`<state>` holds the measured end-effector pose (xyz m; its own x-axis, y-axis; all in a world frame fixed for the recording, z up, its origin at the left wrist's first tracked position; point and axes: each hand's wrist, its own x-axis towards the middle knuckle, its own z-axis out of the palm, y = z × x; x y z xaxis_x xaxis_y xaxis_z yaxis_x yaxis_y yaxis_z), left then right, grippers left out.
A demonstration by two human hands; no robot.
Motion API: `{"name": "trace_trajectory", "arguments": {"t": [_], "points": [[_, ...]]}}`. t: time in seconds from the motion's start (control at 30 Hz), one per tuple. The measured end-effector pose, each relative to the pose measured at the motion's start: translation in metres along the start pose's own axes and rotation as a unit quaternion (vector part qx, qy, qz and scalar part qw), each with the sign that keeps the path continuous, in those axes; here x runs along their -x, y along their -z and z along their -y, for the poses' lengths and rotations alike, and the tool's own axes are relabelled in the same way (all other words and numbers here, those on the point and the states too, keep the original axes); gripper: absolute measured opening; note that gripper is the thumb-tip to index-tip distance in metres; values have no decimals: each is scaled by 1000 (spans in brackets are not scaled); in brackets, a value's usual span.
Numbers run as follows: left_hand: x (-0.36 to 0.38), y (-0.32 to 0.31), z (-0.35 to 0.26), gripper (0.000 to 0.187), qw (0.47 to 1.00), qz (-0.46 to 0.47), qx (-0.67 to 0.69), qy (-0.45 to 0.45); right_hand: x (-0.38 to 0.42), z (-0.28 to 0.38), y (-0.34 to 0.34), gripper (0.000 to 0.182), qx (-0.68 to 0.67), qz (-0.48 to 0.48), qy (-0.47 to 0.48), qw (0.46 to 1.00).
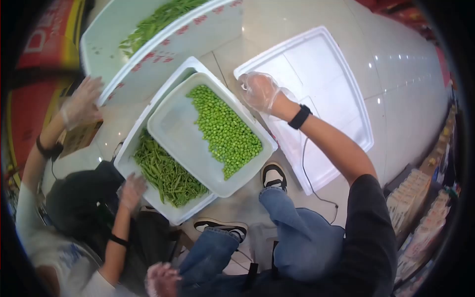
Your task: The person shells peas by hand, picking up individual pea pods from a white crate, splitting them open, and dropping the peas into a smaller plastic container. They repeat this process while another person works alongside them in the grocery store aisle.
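Note:
My right hand (pixel 261 93), in a clear plastic glove, is closed at the left edge of a white lid or shallow tray (pixel 341 94); whatever its curled fingers hold, if anything, is hidden. Left of it, a pale plastic tub (pixel 170 131) holds shelled green peas (pixel 222 131). That tub rests on a larger white box (pixel 180 215) in which green pods (pixel 166 173) lie. Low in the view, my left hand (pixel 163 279), also gloved, is blurred near my leg, apart from the boxes.
A co-worker sits at the left, one gloved hand (pixel 84 101) raised by a big white box (pixel 163 54) of pods, the other hand (pixel 132 190) at the lower box's edge. My shoes (pixel 273 176) stand close to the boxes. A cable (pixel 316 198) trails from my wrist. Packaged goods (pixel 408 198) line the right side.

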<state>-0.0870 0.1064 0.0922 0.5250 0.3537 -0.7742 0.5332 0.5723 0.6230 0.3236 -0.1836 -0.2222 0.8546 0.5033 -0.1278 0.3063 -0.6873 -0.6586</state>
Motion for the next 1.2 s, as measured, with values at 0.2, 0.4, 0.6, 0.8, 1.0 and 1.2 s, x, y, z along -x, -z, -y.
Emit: {"name": "trace_trajectory", "arguments": {"t": [0.2,0.4,0.6,0.8,1.0,1.2], "points": [[-77,-48,51,64,975,-27,-200,89,60,34,3,26,-188,-22,-158,969],[-159,-25,122,69,806,-49,-589,3,69,5,-24,26,-213,-82,-111,967],[-190,-41,147,60,651,19,-732,-202,65,-4,-13,22,-291,-14,-135,947],[-220,-26,162,29,640,-14,-738,-213,5,-37,-40,18,-58,-28,14,998],[-216,-24,165,30,595,-32,-748,-292,-50,-66,-88,22,131,-76,146,978],[-220,-22,171,38,621,-45,-720,-307,-75,-85,-65,25,179,-8,139,974]]}}
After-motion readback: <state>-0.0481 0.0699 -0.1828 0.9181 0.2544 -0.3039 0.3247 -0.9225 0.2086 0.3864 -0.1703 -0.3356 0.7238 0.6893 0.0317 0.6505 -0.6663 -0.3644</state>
